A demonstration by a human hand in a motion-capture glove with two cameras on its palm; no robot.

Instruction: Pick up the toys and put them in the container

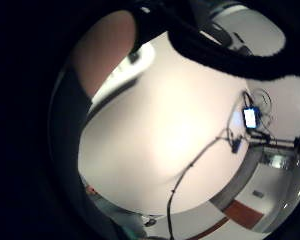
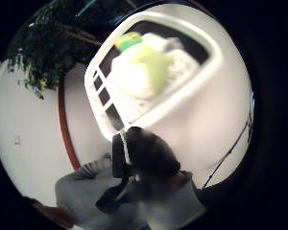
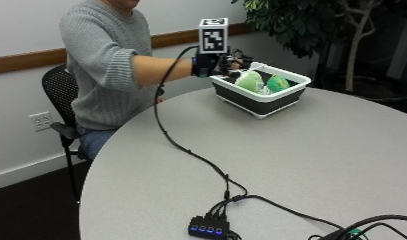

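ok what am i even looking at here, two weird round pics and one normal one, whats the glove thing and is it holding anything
There is no robot here. A person sits at a round grey table and wears a black glove on the right hand. Two small cameras sit on that palm and give the two round pictures.

The normal picture comes from a camera across the table. It shows the arm stretched out with the hand at the near rim of a white and black container, which already holds green toys.

The thumb side palm view looks at the same container from close by, with a pale green toy lying inside. The little finger side palm view shows mostly bare tabletop and a cable.

Whether the hand holds anything I cannot tell: its fingers are hidden behind the glove.
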